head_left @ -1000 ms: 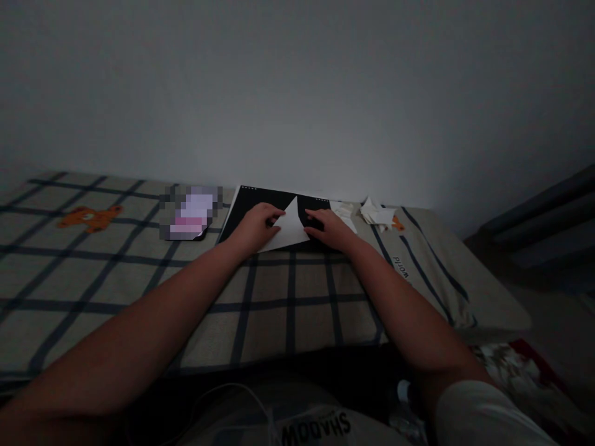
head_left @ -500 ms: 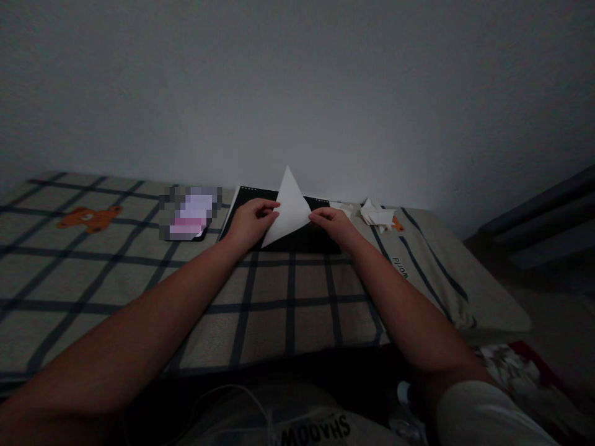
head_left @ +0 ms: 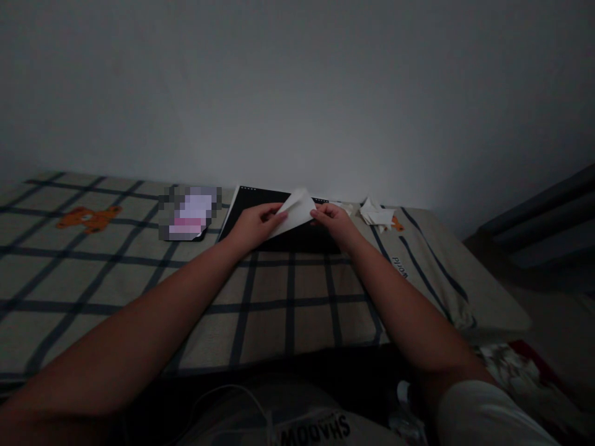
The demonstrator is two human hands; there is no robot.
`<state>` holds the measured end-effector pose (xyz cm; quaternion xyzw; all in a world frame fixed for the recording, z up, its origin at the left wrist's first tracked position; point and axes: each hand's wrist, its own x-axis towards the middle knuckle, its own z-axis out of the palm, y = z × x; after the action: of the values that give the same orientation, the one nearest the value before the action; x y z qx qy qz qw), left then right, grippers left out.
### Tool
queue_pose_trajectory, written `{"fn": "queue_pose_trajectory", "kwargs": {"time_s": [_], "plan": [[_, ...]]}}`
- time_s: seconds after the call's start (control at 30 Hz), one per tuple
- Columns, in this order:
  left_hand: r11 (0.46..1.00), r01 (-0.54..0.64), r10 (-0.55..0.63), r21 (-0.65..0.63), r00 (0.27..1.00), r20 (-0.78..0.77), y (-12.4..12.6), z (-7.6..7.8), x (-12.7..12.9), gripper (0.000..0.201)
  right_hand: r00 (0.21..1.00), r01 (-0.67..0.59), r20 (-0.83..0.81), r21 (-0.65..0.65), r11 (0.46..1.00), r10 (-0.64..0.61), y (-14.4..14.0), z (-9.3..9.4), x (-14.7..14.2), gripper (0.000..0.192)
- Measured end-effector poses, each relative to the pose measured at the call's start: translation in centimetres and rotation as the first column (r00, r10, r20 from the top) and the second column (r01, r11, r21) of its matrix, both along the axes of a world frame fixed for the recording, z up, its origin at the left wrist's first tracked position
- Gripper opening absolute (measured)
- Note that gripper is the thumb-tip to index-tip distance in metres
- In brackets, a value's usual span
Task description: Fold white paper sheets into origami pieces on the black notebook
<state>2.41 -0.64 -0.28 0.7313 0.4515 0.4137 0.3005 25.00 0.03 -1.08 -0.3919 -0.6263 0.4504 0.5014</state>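
Note:
A white folded sheet of paper (head_left: 294,211) is held just above a black board (head_left: 247,205) that lies on the checked bedcover at the far side, near the wall. My left hand (head_left: 253,224) pinches the paper's left lower edge. Pinching its right edge is my right hand (head_left: 333,222). The paper curls over at the top, with its tip bent down toward me.
A blurred pink and white object (head_left: 189,212) lies left of the black board. Several white paper scraps (head_left: 375,214) sit to the right of it. The checked cover (head_left: 139,272) has an orange bear print (head_left: 88,218). A pillow edge (head_left: 446,285) drops off at right.
The paper lay flat on the board, then was lifted upright as a tall triangle. Now its top has been bent down and it looks lower and curled. Both hands stayed on it.

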Motion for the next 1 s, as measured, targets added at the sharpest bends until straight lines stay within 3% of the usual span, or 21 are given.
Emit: {"fn": "queue_pose_trajectory", "kwargs": {"time_s": [0.17,0.27,0.4,0.57,0.67,0.8,0.9,1.0], "plan": [[0.978,-0.21,0.21,-0.009,0.977,0.039,0.7,0.1,-0.8,0.035,1.0,0.009,-0.021,-0.016,1.0,-0.009,0.1,0.1,0.0,0.034],[0.957,-0.275,0.289,-0.096,0.939,0.188,1.6,-0.4,-1.4,0.03,0.997,0.079,0.012,-0.042,0.996,-0.079,0.3,0.0,0.2,0.035],[0.96,-0.214,0.267,-0.179,0.889,0.372,2.7,-1.2,-1.8,0.024,0.985,0.153,0.091,-0.073,0.986,-0.146,0.6,-0.2,0.5,0.032],[0.955,-0.128,0.244,-0.268,0.855,0.459,3.0,-1.2,-1.8,0.016,0.972,0.19,0.151,-0.073,0.979,-0.178,0.8,-0.6,0.7,0.029],[0.949,-0.077,0.231,-0.307,0.831,0.507,2.9,-0.9,-1.9,0.01,0.978,0.164,0.141,-0.043,0.985,-0.157,1.0,-0.6,0.7,0.024],[0.932,-0.013,0.232,-0.362,0.789,0.569,2.7,-0.6,-1.8,0.012,0.985,0.066,0.156,0.06,0.996,-0.074,0.8,-0.2,0.9,0.049],[0.921,0.022,0.228,-0.39,0.78,0.583,2.5,-0.3,-1.9,0.012,0.966,0.018,0.25,0.166,0.986,-0.06,0.4,0.2,1.3,0.039],[0.912,0.038,0.227,-0.408,0.782,0.581,2.4,-0.2,-1.9,0.013,0.946,0.016,0.313,0.203,0.979,-0.08,0.2,0.3,1.6,0.043]]}}
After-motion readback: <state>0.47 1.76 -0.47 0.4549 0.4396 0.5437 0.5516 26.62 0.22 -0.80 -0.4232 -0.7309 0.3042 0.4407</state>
